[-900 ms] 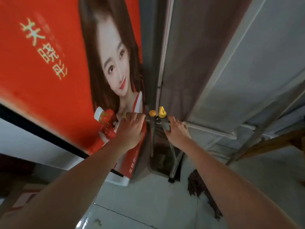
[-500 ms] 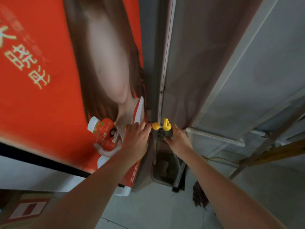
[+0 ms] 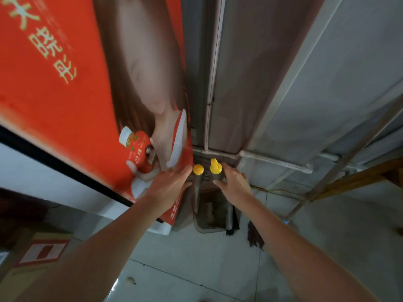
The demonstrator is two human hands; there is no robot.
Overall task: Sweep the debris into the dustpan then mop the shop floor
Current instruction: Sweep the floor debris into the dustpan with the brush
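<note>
Both hands reach for two yellow-capped handles standing in the corner. The right hand (image 3: 233, 184) curls its fingers around the broom handle (image 3: 216, 168); the left hand (image 3: 169, 185) is spread open beside the dustpan handle (image 3: 198, 170). The dustpan (image 3: 209, 216) sits on the floor below, the mop (image 3: 254, 235) beside it. Fetching comes first, I judge; next, lift both clear. The red poster (image 3: 54, 68) writing is too blurred to read.

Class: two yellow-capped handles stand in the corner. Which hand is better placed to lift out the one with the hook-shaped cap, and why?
The right hand. Its fingers already wrap the grey shaft just below the hooked cap. The left hand lies flat and open beside the round cap, gripping nothing.
</note>
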